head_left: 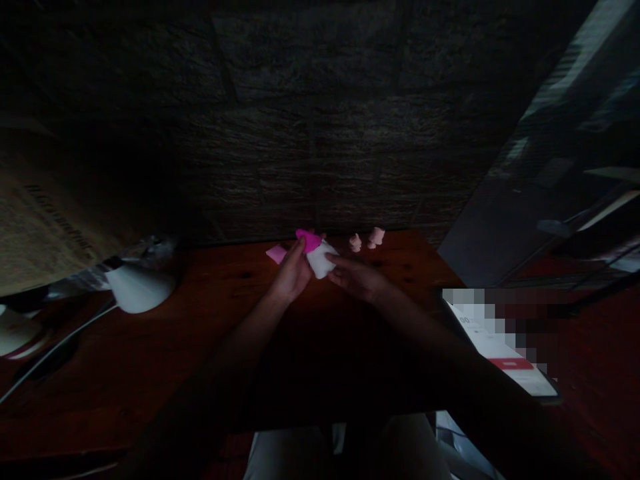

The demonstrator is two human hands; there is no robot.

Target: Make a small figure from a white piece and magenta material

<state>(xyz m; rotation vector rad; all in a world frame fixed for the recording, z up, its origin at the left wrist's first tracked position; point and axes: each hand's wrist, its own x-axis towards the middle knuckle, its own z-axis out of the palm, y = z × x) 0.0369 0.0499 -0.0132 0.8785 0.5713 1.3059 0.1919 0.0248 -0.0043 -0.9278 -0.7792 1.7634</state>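
Note:
Near the table's far edge, both my hands are closed around a soft-looking white piece (320, 261) with a bright magenta piece (309, 240) at its upper left. The thumb of my left hand (293, 273) presses on the magenta piece, and its other fingers are mostly hidden. My right hand (354, 275) grips the white piece from the right side. What material the pieces are is too dark to tell. A lighter pink flat piece (275, 253) lies just left of my left hand. Beyond my right hand stand two small pale pink shaped lumps, one smaller (355, 243) and one larger (377, 236).
The wooden table (210, 293) meets a dark brick wall (300, 133). At left are a white cone-shaped object (140, 288) with a cord, a printed brown paper bag (55, 220) and a white cup (15, 330). A lit tablet-like screen (480, 333) lies at the right edge.

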